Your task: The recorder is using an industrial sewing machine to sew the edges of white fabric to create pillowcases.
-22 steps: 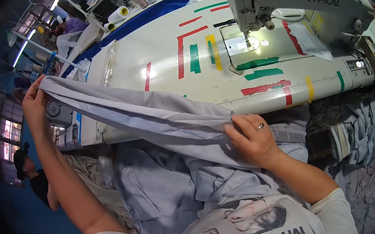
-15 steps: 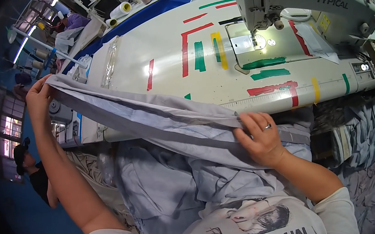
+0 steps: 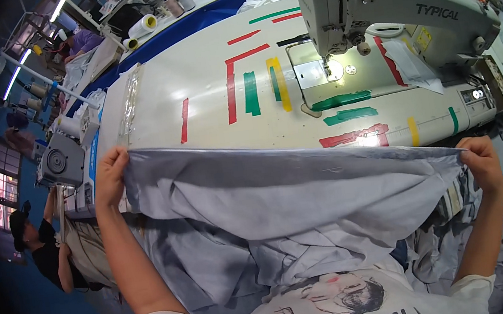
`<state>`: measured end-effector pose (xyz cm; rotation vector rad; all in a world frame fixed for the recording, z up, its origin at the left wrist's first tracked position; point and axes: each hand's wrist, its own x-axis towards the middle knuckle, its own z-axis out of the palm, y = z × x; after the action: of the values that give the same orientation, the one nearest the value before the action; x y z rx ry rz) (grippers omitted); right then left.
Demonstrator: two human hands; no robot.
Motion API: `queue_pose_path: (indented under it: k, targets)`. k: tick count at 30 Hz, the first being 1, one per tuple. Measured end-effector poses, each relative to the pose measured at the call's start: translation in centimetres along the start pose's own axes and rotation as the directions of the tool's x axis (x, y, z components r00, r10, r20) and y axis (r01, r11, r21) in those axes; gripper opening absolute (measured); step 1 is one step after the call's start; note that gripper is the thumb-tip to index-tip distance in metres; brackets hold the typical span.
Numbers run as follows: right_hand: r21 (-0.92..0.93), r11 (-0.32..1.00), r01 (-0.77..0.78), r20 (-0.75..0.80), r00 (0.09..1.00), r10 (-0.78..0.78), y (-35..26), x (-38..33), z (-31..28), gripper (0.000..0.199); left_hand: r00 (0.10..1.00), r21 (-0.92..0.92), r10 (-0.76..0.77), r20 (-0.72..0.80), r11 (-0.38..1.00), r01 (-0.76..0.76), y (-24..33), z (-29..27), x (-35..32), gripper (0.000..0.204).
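The person's left hand (image 3: 112, 174) is closing firmly, fingers curled, around the left end of a long, light grey cloth panel (image 3: 306, 197). The right hand (image 3: 483, 160) is pinching the panel's right end between thumb and bent fingers, the grip narrow. The two hands are standing well apart, and the panel's upper edge is running nearly straight between them, across the near side of a glossy white sewing table (image 3: 160, 114). Below that edge the panel is hanging in soft folds toward the person's lap; whether its upper edge is touching the tabletop, one cannot tell.

On the far right of the table a pale grey metal sewing machine (image 3: 415, 11) is standing, its lamp shining on a square silver needle plate (image 3: 311, 74). Strips of red, green and yellow tape (image 3: 250, 94) are marking the white surface, and a creased white paper slip (image 3: 410, 64) is lying beside the machine. On the far left, a white thread cone with a yellow core (image 3: 142, 27) is lying on its side. At the left, a co-worker in a black shirt and dark cap (image 3: 49, 257) is reaching forward.
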<state>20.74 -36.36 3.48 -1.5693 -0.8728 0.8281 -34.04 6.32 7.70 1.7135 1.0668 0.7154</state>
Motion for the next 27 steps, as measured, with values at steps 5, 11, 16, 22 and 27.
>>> queue_pose_path:
  k: [5, 11, 16, 22, 27]
  targets:
    - [0.157, 0.987, 0.028, 0.3, 0.951, -0.075, 0.2, -1.1, -0.4, 0.017, 0.975, -0.115, 0.184, -0.122, 0.973, -0.198, -1.7, -2.7, -2.8, 0.019]
    - [-0.009, 0.989, -0.15, 0.679, 0.725, 0.116, 1.2, -0.7, 6.6, 0.013, 0.957, -0.041, 0.139, -0.256, 0.987, -0.154, -3.9, -13.8, -6.7, 0.016]
    - [0.28, 0.948, 0.153, 0.713, 0.627, -0.312, -0.3, -1.9, 9.0, 0.013, 0.83, -0.221, -0.105, -0.548, 0.975, -0.022, -3.1, -20.1, -11.3, 0.038]
    - [0.006, 0.998, 0.07, 0.709, 0.704, -0.054, 4.3, -2.6, 13.8, 0.012, 0.874, -0.158, -0.091, -0.477, 0.987, 0.016, -2.7, -27.5, -14.6, 0.03]
    - [-0.17, 0.905, 0.39, 0.523, 0.814, -0.253, 8.7, -3.6, 17.5, 0.013, 0.9, 0.066, 0.067, -0.43, 0.997, -0.043, -4.0, -30.5, -14.8, 0.038]
